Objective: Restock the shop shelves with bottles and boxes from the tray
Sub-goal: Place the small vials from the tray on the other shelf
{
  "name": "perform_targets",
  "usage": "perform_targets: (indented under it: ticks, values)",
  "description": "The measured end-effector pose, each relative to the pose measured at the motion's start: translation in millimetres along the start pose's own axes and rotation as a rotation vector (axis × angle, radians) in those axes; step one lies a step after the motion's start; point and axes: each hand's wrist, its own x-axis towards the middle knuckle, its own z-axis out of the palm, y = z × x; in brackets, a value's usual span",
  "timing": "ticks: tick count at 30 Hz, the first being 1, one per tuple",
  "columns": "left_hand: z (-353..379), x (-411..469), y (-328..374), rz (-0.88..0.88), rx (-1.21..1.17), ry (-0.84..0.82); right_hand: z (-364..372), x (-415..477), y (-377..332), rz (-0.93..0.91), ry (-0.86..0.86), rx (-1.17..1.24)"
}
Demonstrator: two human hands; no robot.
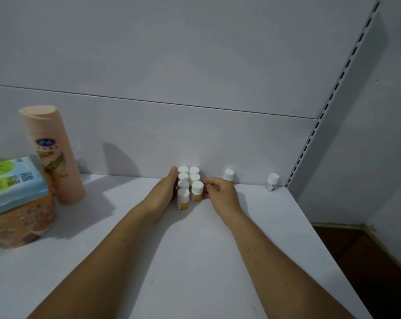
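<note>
On the wide white shelf board (194, 261), against its pale back panel, a tall peach plastic bottle (54, 157), a round orange tub (22, 222) and a blue-green soft pack (13, 180) lying on that tub crowd the left end. Both hands reach to the rear middle. The left hand (162, 194) lies flat, fingers straight, against the left flank of a tight two-row block of small white-capped bottles with yellow labels (189, 180). The right hand (220, 192) has its fingers curled, tips at the front-right bottle (197, 191); whether it grips or only nudges, I cannot tell. Two more small white-capped bottles (228, 174) (272, 181) stand apart to the right. No tray is visible. These bottles look light, rigid and smooth, probably easy to topple in a row; holding them low on the body seems steadier than by the cap.
</note>
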Motion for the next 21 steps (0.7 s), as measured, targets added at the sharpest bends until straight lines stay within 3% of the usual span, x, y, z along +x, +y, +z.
perform_targets:
  ticks: [5,21]
  values:
    - [-1,1,-2,0.003,-0.008,0.007,-4,-1,-7,0.042,-0.052,-0.020]
    - [1,1,-4,-0.006,-0.012,-0.058,-6,-18,2,-0.082,-0.066,-0.099]
